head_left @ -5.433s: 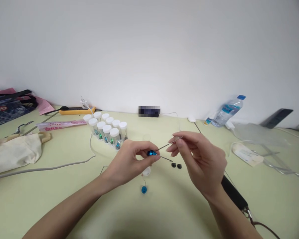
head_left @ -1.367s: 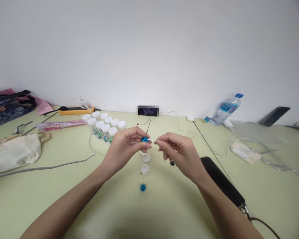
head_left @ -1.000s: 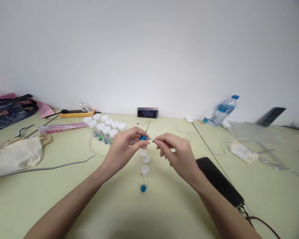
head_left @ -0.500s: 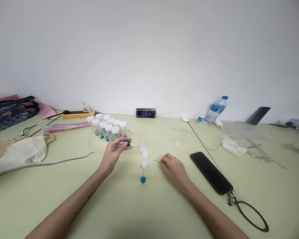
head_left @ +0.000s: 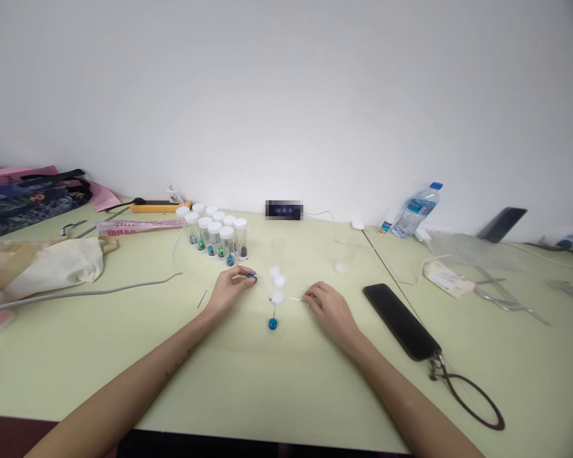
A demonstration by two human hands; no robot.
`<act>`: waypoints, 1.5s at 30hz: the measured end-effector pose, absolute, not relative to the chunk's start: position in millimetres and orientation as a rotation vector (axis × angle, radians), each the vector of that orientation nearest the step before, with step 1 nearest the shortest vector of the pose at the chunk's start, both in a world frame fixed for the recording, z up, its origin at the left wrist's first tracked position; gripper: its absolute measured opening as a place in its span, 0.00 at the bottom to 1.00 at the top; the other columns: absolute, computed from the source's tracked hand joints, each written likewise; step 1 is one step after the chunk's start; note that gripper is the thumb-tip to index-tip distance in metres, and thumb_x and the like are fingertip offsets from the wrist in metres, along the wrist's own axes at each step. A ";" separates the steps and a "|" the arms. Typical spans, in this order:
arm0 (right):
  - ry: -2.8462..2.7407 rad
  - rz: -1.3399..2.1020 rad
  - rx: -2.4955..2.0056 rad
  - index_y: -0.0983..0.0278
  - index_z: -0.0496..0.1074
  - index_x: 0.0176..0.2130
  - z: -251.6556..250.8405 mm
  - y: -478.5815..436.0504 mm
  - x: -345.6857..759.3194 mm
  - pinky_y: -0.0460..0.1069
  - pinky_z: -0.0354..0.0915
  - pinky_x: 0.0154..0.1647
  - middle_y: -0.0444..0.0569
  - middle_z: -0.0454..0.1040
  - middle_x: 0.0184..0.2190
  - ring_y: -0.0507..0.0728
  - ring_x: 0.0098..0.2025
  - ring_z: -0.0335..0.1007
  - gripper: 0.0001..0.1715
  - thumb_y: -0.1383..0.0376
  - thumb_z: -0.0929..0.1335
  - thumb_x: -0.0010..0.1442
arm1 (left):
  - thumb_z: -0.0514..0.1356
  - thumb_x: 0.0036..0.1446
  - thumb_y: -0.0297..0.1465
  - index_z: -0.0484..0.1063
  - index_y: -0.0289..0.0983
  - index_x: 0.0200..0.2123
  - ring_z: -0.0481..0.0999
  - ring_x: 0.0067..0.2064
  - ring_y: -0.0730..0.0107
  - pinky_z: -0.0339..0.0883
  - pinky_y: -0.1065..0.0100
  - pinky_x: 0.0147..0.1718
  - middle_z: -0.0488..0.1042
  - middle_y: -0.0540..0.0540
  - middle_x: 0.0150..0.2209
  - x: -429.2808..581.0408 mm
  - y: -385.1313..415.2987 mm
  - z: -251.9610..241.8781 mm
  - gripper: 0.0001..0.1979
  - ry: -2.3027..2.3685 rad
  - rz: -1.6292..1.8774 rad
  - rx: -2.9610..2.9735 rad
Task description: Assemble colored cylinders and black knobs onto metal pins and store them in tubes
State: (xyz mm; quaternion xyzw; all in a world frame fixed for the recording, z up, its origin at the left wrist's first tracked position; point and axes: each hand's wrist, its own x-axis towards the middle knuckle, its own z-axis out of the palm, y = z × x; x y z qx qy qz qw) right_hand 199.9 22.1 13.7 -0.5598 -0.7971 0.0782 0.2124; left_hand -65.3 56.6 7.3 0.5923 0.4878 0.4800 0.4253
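Note:
Between its thumb and fingers, my left hand (head_left: pixel 230 289) pinches a small blue ball (head_left: pixel 252 277) low over the table. My right hand (head_left: pixel 329 308) is closed on a thin metal rod (head_left: pixel 297 299), whose tip points left. Between my hands lie several white caps (head_left: pixel 279 280). A second blue ball (head_left: pixel 272 324) on a thin stem rests just in front of them. Another thin bent rod (head_left: pixel 203 298) lies left of my left hand. Clear tubes with white lids (head_left: pixel 226 242), holding green, blue and dark balls, stand grouped behind my left hand.
A black phone (head_left: pixel 403 321) with a strap lies right of my right arm. Farther back are a water bottle (head_left: pixel 416 211), a small dark display (head_left: pixel 284 210) and a yellow power strip (head_left: pixel 155 207). A grey cable (head_left: pixel 100 292) and cloth bag (head_left: pixel 76 268) lie left.
My left hand has moved down and right with the blue ball, away from the tubes. My right hand still holds the rod. The view has shifted, showing the table's front edge.

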 end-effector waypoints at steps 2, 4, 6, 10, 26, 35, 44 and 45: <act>-2.223 0.228 -1.532 0.61 0.71 0.35 12.4 20.8 198.4 0.50 0.62 0.38 0.48 0.72 0.38 0.56 0.39 0.68 0.13 0.64 0.59 0.66 | 0.63 0.47 0.35 0.76 0.36 0.33 0.77 0.38 0.58 0.69 0.60 0.42 0.78 0.43 0.34 -64.8 56.3 4.3 0.10 1.281 1.138 1.589; -2.236 0.241 -1.507 0.61 0.71 0.35 11.5 19.1 196.5 0.50 0.62 0.38 0.48 0.72 0.38 0.56 0.39 0.68 0.14 0.65 0.59 0.66 | 0.62 0.47 0.33 0.77 0.37 0.34 0.76 0.40 0.57 0.67 0.59 0.43 0.78 0.44 0.37 -63.2 54.8 2.3 0.10 1.335 1.082 1.704; -2.246 0.254 -1.483 0.62 0.71 0.35 11.3 17.2 195.0 0.49 0.62 0.38 0.48 0.72 0.38 0.56 0.38 0.68 0.14 0.65 0.58 0.66 | 0.61 0.48 0.33 0.76 0.39 0.37 0.75 0.42 0.56 0.66 0.59 0.44 0.78 0.44 0.39 -61.3 52.9 2.1 0.11 1.378 1.029 1.809; -2.257 0.270 -1.457 0.62 0.71 0.36 12.5 13.9 194.1 0.49 0.62 0.38 0.48 0.72 0.38 0.55 0.38 0.68 0.14 0.66 0.58 0.66 | 0.61 0.49 0.33 0.73 0.39 0.41 0.75 0.41 0.58 0.67 0.63 0.40 0.77 0.44 0.40 -64.7 50.5 11.0 0.14 1.440 0.896 1.983; -2.242 0.230 -1.538 0.62 0.71 0.34 25.0 10.3 203.6 0.51 0.62 0.38 0.49 0.71 0.35 0.57 0.38 0.67 0.14 0.69 0.58 0.64 | 0.48 0.50 0.15 0.67 0.32 0.31 0.73 0.33 0.55 0.63 0.63 0.28 0.70 0.35 0.33 -125.8 30.6 19.4 0.11 2.065 0.003 2.399; -2.163 0.280 -1.487 0.62 0.71 0.35 26.9 8.2 204.4 0.50 0.61 0.37 0.48 0.72 0.35 0.56 0.36 0.67 0.14 0.68 0.59 0.65 | 0.48 0.53 0.18 0.65 0.37 0.30 0.67 0.25 0.61 0.54 0.66 0.23 0.67 0.45 0.25 -115.5 11.9 51.6 0.11 1.905 0.043 2.580; -1.817 0.839 -1.103 0.63 0.70 0.31 40.7 -10.8 190.1 0.47 0.56 0.29 0.44 0.65 0.23 0.53 0.26 0.60 0.19 0.58 0.59 0.67 | 0.55 0.59 0.32 0.73 0.42 0.31 0.67 0.30 0.71 0.59 0.70 0.27 0.71 0.50 0.33 -15.7 -5.4 124.1 0.07 1.039 0.819 2.246; -1.791 0.949 -1.054 0.64 0.70 0.29 40.8 -11.4 190.2 0.47 0.54 0.28 0.43 0.63 0.21 0.52 0.24 0.57 0.21 0.56 0.58 0.67 | 0.56 0.59 0.32 0.74 0.42 0.30 0.68 0.32 0.70 0.60 0.70 0.29 0.70 0.50 0.34 -4.1 -3.2 122.1 0.07 0.985 0.864 2.227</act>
